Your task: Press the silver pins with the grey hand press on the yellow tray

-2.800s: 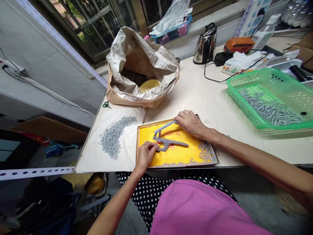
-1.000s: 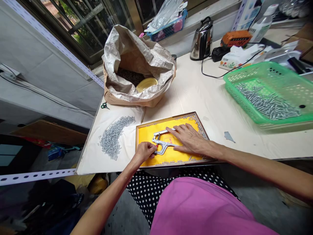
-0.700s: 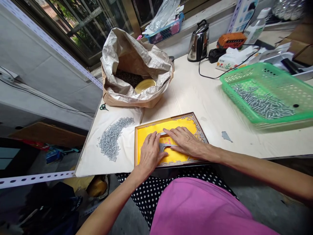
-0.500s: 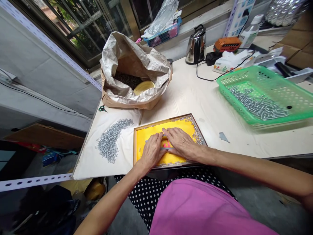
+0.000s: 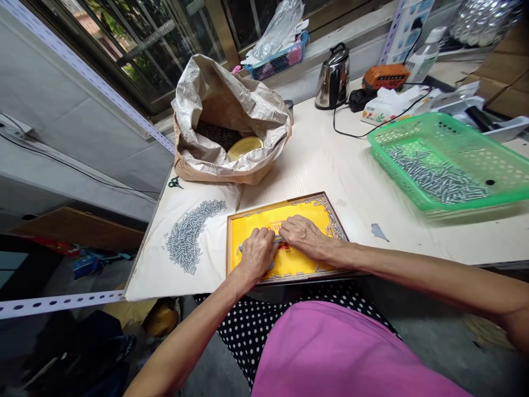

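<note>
My left hand [image 5: 258, 253] and my right hand [image 5: 305, 237] are close together over a shallow tray [image 5: 230, 242] with a wooden rim and a yellow bottom. Both have their fingers curled around a thin blue-grey strip [image 5: 278, 239], mostly covered by the fingers, so its full shape is hidden. Some of the same blue-grey shows left of my left hand. Red print is visible on the yellow bottom by my fingers. Small metal pins [image 5: 334, 223] lie along the tray's right side, with more along its front edge.
A heap of small metal pins [image 5: 190, 237] lies on white cloth at left. Behind it stands an open sack [image 5: 231, 173] containing dark pieces and a yellow bowl [image 5: 244, 148]. A green basket [image 5: 413, 201] of metal pins is at right. Scissors [image 5: 175, 183] and a kettle [image 5: 332, 77] stand farther back.
My fingers have curled in more, and the open gap between my hands, bordered by blue-grey edges, has closed to a narrow strip. More red print shows behind my hands.
</note>
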Tool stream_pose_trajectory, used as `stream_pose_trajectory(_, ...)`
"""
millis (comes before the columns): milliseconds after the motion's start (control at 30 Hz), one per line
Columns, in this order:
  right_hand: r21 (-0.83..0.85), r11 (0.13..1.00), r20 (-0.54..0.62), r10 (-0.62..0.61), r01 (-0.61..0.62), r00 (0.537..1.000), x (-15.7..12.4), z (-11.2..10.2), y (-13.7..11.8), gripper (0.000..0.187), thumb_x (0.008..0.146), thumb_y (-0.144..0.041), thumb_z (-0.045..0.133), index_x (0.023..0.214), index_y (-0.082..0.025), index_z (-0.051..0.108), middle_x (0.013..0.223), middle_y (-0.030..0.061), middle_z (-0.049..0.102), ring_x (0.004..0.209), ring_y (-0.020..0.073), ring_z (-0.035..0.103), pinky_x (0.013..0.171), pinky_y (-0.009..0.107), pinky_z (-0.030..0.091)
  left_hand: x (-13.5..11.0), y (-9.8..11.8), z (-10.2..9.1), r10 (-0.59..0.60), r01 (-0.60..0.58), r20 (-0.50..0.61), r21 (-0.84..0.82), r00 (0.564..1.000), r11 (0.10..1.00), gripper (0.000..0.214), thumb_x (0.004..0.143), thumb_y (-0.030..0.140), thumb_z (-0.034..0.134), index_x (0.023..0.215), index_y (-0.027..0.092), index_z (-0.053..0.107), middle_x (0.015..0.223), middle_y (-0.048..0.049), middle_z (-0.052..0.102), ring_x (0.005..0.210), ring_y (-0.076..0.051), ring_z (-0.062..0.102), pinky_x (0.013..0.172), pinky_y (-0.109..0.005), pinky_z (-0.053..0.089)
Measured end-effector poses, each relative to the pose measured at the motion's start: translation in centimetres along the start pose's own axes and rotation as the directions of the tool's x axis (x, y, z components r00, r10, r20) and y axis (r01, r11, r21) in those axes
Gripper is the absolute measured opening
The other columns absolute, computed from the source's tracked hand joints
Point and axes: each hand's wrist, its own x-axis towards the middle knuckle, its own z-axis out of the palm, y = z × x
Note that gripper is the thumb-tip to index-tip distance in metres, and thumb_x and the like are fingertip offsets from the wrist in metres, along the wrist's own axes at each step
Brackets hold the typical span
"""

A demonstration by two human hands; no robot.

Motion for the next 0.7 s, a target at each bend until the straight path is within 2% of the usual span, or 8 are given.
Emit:
stream_pose_trajectory(100,0.0,1.0,-0.033,0.009,-0.009,0.999,0.0,-0.2,0.4,0.012,0.096,-0.018,0.055,0.101,-0.014,0.065,0.09,0.0101,0.065,0.086,0.0231,0.053,0.075,0.035,0.034,-0.1,-0.3,0.2,-0.027,0.026,-0.032,-0.044,0.999,0.999,0.022,0.091,0.033,0.066,0.109,0.021,0.06,0.103,-0.0082,0.064,0.098,-0.024,0.059,0.084,-0.036,0.052)
stream_pose_trajectory(200,0.028,0.999,-0.029,0.024,-0.023,0.999,-0.1,-0.3,1.0,0.048,0.087,-0.052,0.068,0.114,-0.013,0.063,0.102,0.013,0.064,0.095,0.0277,0.051,0.079,0.038,0.034,-0.1,-0.7,0.9,-0.042,0.035,-0.049,-0.132,0.998,0.991,0.053,0.083,0.037,0.075,0.129,0.022,0.053,0.111,-0.0092,0.061,0.104,-0.027,0.058,0.089,-0.041,0.052)
stream_pose_trajectory(267,0.059,0.997,-0.02,0.045,-0.044,0.999,-0.2,-0.1,1.5,0.062,0.085,-0.065,0.064,0.119,-0.014,0.061,0.105,0.0134,0.063,0.096,0.0287,0.05,0.08,0.039,0.034,0.0,-0.9,1.3,-0.011,0.003,-0.036,-0.214,0.999,0.977,0.069,0.078,0.037,0.08,0.137,0.022,0.048,0.117,-0.0102,0.06,0.109,-0.029,0.057,0.092,-0.044,0.052)
stream_pose_trajectory(367,0.076,0.99,-0.003,0.121,-0.121,0.993,-0.3,0.7,2.1,0.037,0.1,-0.048,0.048,0.109,-0.016,0.064,0.099,0.0116,0.063,0.091,0.0252,0.049,0.078,0.036,0.033,-0.2,-1.3,1.3,0.059,-0.066,-0.028,-0.371,0.998,0.926,0.086,0.07,0.037,0.087,0.144,0.023,0.044,0.13,-0.0126,0.058,0.12,-0.031,0.055,0.101,-0.048,0.049)
stream_pose_trajectory(433,0.103,0.986,0.008,0.132,-0.132,0.991,-0.4,1.3,2.6,0.032,0.104,-0.034,0.038,0.096,-0.017,0.063,0.091,0.0091,0.063,0.085,0.0224,0.049,0.077,0.035,0.032,-0.4,-2.0,0.7,0.023,-0.056,-0.074,-0.483,0.997,0.874,0.079,0.074,0.04,0.083,0.143,0.023,0.048,0.136,-0.013,0.056,0.126,-0.03,0.053,0.106,-0.047,0.046)
stream_pose_trajectory(500,0.144,0.983,-0.008,0.117,-0.114,0.993,-0.7,1.5,3.4,0.034,0.106,-0.032,0.034,0.09,-0.018,0.061,0.086,0.0074,0.063,0.081,0.0211,0.048,0.077,0.035,0.031,-0.7,-3.1,-0.2,-0.156,0.041,-0.145,-0.589,0.977,0.807,0.051,0.089,0.042,0.067,0.135,0.022,0.056,0.132,-0.0117,0.06,0.123,-0.027,0.057,0.106,-0.043,0.047)
stream_pose_trajectory(600,0.176,0.976,-0.083,0.142,-0.125,0.986,-1.6,1.1,5.5,0.041,0.106,-0.04,0.029,0.086,-0.02,0.058,0.085,0.0079,0.063,0.079,0.0211,0.048,0.077,0.035,0.033,-1.2,-5.0,-0.9,-0.42,0.204,-0.181,-0.665,0.889,0.718,0.032,0.101,0.035,0.046,0.117,0.019,0.068,0.113,-0.0094,0.068,0.106,-0.021,0.065,0.095,-0.034,0.052)
stream_pose_trajectory(700,0.201,0.967,-0.165,0.194,-0.159,0.967,-3.0,-0.1,7.7,0.046,0.107,-0.042,0.022,0.087,-0.021,0.057,0.086,0.0094,0.064,0.081,0.0221,0.051,0.078,0.036,0.036,-1.6,-5.8,0.2,-0.325,0.188,-0.132,-0.593,0.936,0.783,0.024,0.097,0.027,0.053,0.103,0.019,0.074,0.105,-0.0083,0.069,0.1,-0.021,0.065,0.091,-0.033,0.053)
